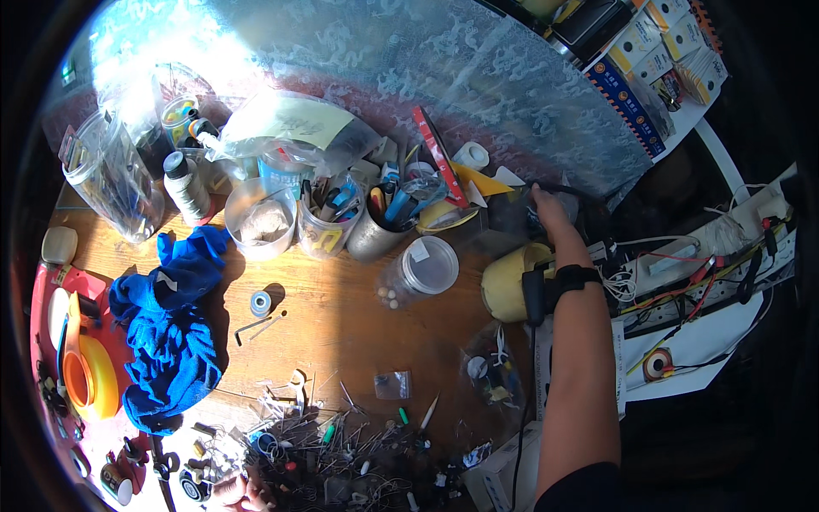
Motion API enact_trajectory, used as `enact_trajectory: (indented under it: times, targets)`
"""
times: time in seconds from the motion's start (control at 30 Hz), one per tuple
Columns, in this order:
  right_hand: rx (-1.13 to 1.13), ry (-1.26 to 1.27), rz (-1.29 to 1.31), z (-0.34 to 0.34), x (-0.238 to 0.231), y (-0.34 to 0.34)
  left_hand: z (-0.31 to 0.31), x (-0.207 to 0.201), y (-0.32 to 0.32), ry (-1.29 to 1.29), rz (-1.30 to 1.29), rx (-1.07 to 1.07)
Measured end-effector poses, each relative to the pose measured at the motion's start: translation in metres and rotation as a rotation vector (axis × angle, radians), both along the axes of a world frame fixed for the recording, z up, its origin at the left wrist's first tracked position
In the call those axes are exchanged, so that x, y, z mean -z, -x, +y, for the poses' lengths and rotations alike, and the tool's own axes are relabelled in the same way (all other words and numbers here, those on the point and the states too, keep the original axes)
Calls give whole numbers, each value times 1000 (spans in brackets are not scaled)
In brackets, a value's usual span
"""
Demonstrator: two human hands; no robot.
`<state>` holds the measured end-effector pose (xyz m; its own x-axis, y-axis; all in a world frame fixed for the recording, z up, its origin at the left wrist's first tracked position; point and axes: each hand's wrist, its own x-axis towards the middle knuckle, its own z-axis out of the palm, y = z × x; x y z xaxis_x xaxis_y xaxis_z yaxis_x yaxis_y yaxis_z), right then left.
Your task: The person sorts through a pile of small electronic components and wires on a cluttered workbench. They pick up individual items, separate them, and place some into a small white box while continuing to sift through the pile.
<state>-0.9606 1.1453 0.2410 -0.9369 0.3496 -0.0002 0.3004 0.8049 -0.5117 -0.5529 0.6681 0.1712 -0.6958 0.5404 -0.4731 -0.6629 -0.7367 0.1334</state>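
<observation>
My right arm reaches far up the right side, a black strap with a dark box on its wrist. My right hand (548, 209) is at a dark, partly see-through plastic thing (510, 212) beside the cups; its fingers are mostly hidden. Low at the bottom edge, my left hand (239, 491) has its fingers curled together, and what they hold cannot be made out. It lies against a heap of small metal parts and wires (341, 456). A yellow round container (503, 286) stands just below my right forearm's wrist.
Tool-filled cups (375, 235), a lidded clear jar (426, 269) and a white tub (260, 224) line the back. A blue cloth (175, 341) lies left, beside an orange tape dispenser (85, 375). A power strip with cables (708, 247) runs along the right.
</observation>
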Motion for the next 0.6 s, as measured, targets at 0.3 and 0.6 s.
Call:
enact_trajectory:
  times: [0.3, 0.6]
  targets:
    - [126, 380, 36, 0, -1, 9, 1, 12, 5, 22, -14, -9]
    - [191, 220, 16, -4, 1, 13, 6, 16, 8, 39, -1, -21]
